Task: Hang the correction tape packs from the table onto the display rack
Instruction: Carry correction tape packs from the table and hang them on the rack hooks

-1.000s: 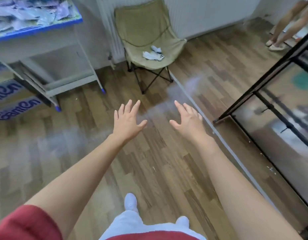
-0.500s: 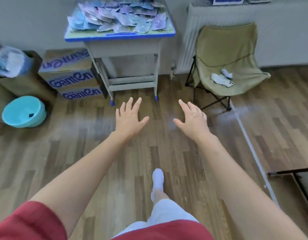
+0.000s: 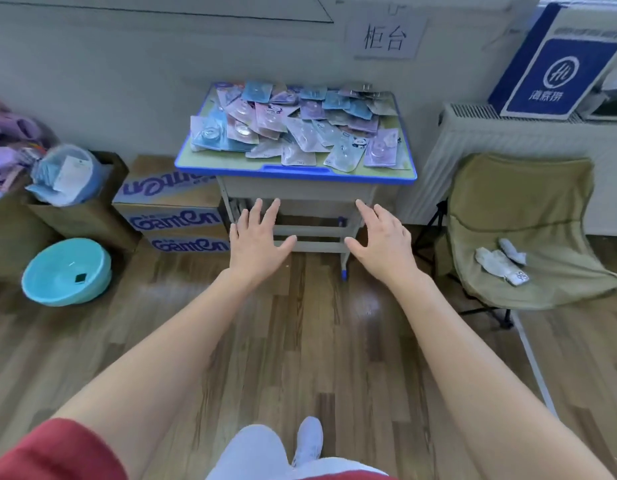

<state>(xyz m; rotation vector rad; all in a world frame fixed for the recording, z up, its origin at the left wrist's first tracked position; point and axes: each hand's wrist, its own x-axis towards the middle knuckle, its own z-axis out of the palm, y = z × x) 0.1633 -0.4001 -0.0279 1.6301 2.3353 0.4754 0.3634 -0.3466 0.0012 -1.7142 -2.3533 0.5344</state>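
The small blue-rimmed desk (image 3: 409, 174) is now nearer and central, heaped with pastel correction tape packs (image 3: 293, 124); left hand (image 3: 256, 242) and right hand (image 3: 383, 242) reach forward, fingers spread, holding nothing.

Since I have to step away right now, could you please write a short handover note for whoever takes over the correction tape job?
The left hand is open, fingers spread, and holds nothing.
The right hand is open too and holds nothing.
Both hands are held out in front of the table, clear of the packs.
The correction tape packs lie in a loose, overlapping heap over most of the tabletop.
The display rack is not in view.
Done: nothing that shows; no pack is picked up.
Left: take packs from the heap and hang them on the rack, probably most of the job.
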